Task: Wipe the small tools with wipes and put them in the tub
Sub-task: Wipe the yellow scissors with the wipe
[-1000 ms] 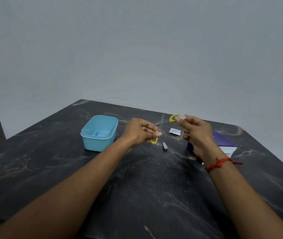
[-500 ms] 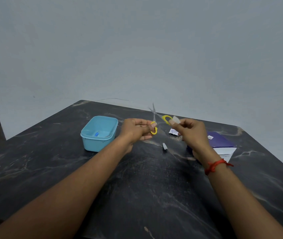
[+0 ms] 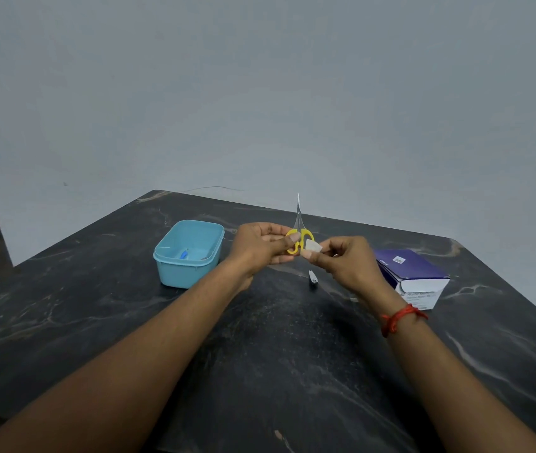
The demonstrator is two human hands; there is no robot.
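Small scissors (image 3: 298, 223) with yellow handles stand upright above the table, blades pointing up and closed. My left hand (image 3: 260, 248) pinches the left yellow handle loop. My right hand (image 3: 345, 261) pinches a small white wipe (image 3: 312, 246) against the right handle loop. A light blue tub (image 3: 175, 273) sits on the table to the left of my hands, with a small blue-tipped tool (image 3: 184, 254) inside. A silver nail clipper (image 3: 313, 278) lies on the table below my hands.
A purple and white box of wipes (image 3: 412, 277) stands at the right, behind my right wrist. The dark marbled table (image 3: 276, 371) ends at a grey wall; its far edge runs just behind the scissors.
The scissors swung from lying sideways with spread handles to upright with blades closed. My hands came together, and the wipe now sits on the handle loop.
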